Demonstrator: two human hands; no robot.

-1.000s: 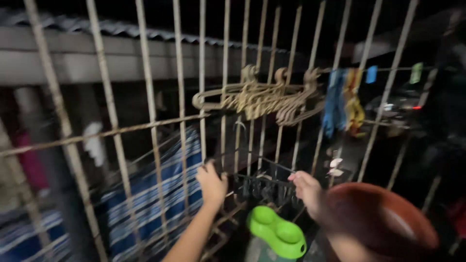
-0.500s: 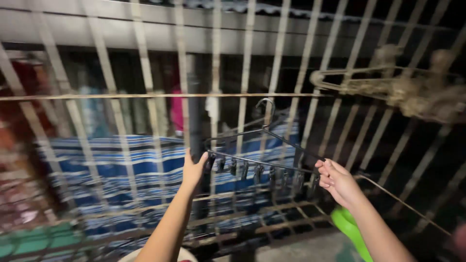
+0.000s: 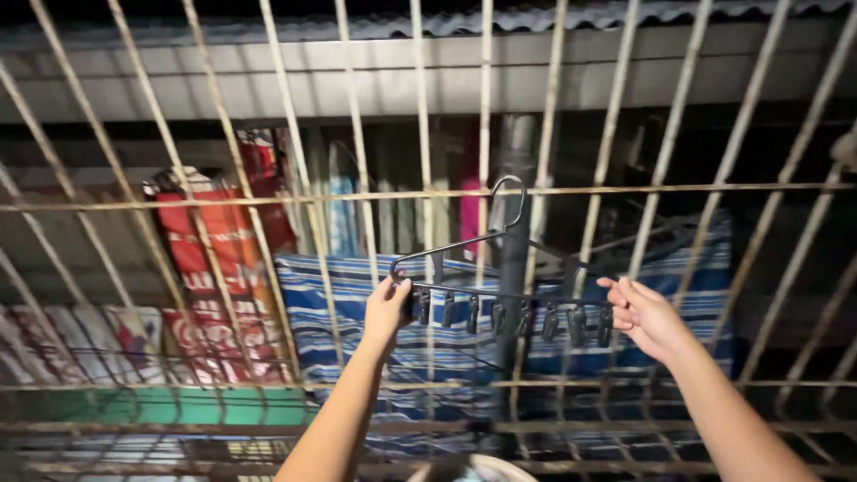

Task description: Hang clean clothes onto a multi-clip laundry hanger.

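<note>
- The left hand [image 3: 386,308] and right hand [image 3: 644,314] are apart, each pinching one end of the black wire clip hanger [image 3: 500,299].
- It looks light, thin and a little springy; the stiff end corners suit gripping, while its dangling clips swing.
- Its hook sits just above the horizontal rail of the rusty window grille [image 3: 625,189], beyond both hands.

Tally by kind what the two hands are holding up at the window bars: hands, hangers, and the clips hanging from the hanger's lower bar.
Hands: 2, left hand and right hand
Black clip hanger: 1
Clips along its bar: about 7, partly blurred
Total: about 10
</note>
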